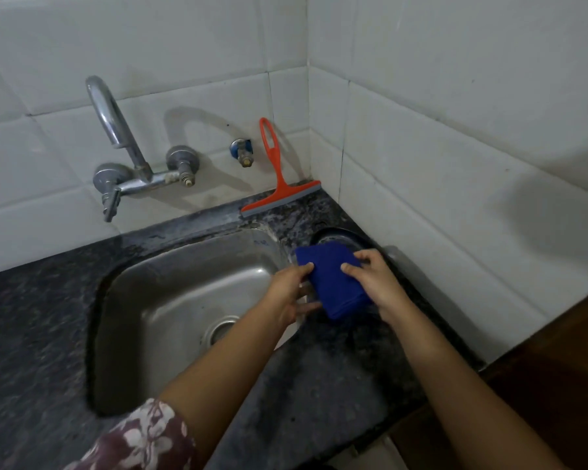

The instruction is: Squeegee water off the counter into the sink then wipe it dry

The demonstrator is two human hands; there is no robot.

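Judging by how things sit, the squeegee part looks done. The orange squeegee is propped against the tiled wall in the back corner, blade down on the desk, well apart from both hands (out of the wiping path, probably). A folded blue cloth is held just right of the sink, over the desk. Its left edge is pinched by the left grip, thumb on top and fingers under. Its right edge is clamped by the right grip, fingers curled over it. It's likely held two-handed so the fold is kept tidy before it gets pressed down. A dark round dish is partly hidden behind the cloth. Whether the desk is wet can't be told.
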